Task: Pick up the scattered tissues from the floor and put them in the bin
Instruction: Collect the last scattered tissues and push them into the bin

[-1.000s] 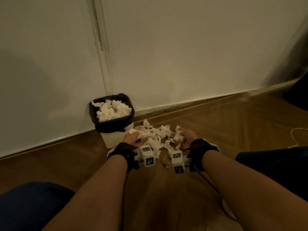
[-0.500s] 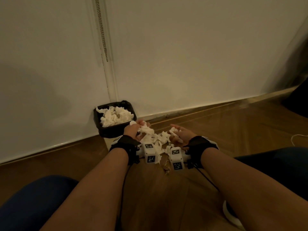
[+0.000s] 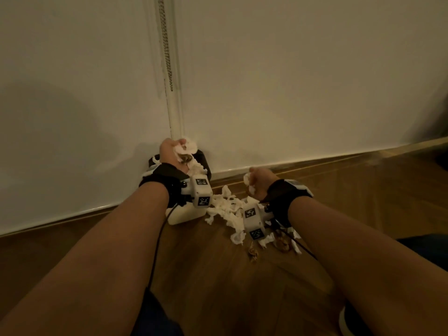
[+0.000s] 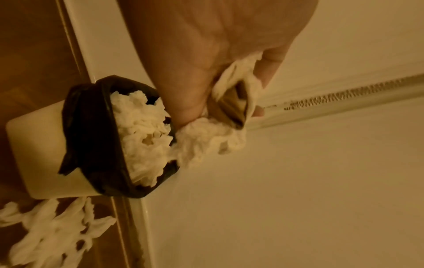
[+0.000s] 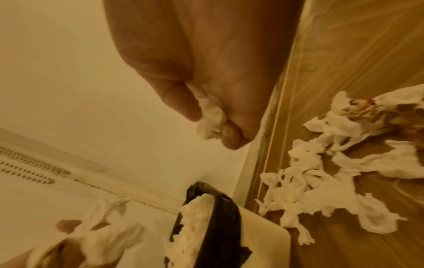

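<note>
Tissues [image 3: 225, 209] lie in a loose white heap on the wooden floor [image 3: 218, 287], just beside the bin [image 3: 184, 214], which stands against the white wall [image 3: 291, 81]. From the head view, the left hand [image 3: 169, 151] is raised above the bin, fingers curled round a wad of tissue [image 3: 188, 147] with something brown inside it. The right hand [image 3: 260, 183] hovers over the floor heap, clenched on a small scrap of tissue [image 3: 248, 181]. Brown crumpled bits [image 3: 253, 251] lie at the near edge of the heap.

Left wrist view: the left hand [image 4: 206, 54] grips the wad of tissue [image 4: 206, 137], which hangs over the bin's mouth. A black liner [image 4: 91, 136] is folded over the rim of the cream bin [image 4: 34, 145], and it is packed with white tissue.

Right wrist view: the right hand [image 5: 201, 63] pinches its small scrap of tissue [image 5: 211, 121] between thumb and fingers. The tissues [image 5: 321, 190] sprawl on the floor [image 5: 355, 54] near the bin [image 5: 263, 235].
</note>
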Motion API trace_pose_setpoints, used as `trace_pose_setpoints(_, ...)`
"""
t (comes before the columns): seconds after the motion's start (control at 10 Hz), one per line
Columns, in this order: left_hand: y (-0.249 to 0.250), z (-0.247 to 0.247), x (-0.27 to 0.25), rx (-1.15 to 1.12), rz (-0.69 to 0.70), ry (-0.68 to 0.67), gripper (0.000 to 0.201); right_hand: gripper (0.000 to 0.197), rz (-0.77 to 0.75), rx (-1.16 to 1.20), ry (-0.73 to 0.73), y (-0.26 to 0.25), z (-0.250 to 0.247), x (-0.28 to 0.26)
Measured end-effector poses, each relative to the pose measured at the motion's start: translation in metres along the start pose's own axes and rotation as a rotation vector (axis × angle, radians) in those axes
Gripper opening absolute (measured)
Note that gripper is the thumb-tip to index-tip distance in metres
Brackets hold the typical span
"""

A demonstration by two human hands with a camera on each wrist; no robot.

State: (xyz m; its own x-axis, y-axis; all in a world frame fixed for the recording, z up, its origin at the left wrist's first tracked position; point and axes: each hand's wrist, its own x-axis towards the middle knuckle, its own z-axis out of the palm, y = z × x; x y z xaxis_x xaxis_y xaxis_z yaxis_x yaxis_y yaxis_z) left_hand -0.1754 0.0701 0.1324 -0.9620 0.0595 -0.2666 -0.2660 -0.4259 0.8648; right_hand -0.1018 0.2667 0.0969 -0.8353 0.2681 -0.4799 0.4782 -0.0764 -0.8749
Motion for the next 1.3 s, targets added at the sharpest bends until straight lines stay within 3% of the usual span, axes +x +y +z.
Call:
trace_pose_setpoints(0.1,0.016,-0.011,0.003,-0.170,-0.096,-0.068,0.014,0.054,-0.085,-0.003,-0.052,-0.017,0.023,0.014)
trace_pose_setpoints(0.2,0.009,-0.031,0.036,0.400,0.024,-0.029,0.021,0.056,-0.115,0.084,-0.100,-0.027,0.047,0.031)
trace_pose_setpoints(0.3,-0.007,-0.052,0.069,0.553,-0.047,0.087,0.028,0.046,-0.197,0.010,-0.099,-0.025,0.067,0.056)
trace_pose_setpoints(0.4,-0.027,-0.067,0.101,0.845,0.052,0.095,0.049,0.034,-0.274,-0.111,-0.049,-0.018,0.087,0.080)
trace_pose_setpoints(0.6,-0.044,-0.083,0.120,1.170,0.240,0.090,0.030,0.030,-0.395,-0.475,0.009,-0.005,0.126,0.118)
trace_pose_setpoints(0.7,-0.055,-0.088,0.127,1.217,0.283,0.126,0.026,0.030,-0.428,-0.908,0.038,-0.003,0.144,0.133)
trace_pose_setpoints(0.8,-0.063,-0.088,0.132,1.369,0.368,0.100,0.018,0.028,-0.416,-1.067,-0.011,0.001,0.151,0.138)
trace_pose_setpoints(0.9,-0.065,-0.083,0.135,1.492,0.356,0.039,0.019,0.023,-0.478,-1.114,0.009,0.004,0.149,0.139)
trace_pose_setpoints(1.1,-0.071,-0.072,0.140,1.723,0.220,-0.070,0.026,0.031,-0.450,-1.264,-0.033,-0.002,0.152,0.144)
trace_pose_setpoints(1.2,-0.074,-0.073,0.144,1.828,0.201,-0.113,0.031,0.032,-0.563,-1.440,-0.137,0.007,0.149,0.139)
trace_pose_setpoints(1.3,-0.076,-0.076,0.142,1.926,0.168,-0.198,0.034,0.041,-0.554,-1.499,-0.228,0.013,0.152,0.138)
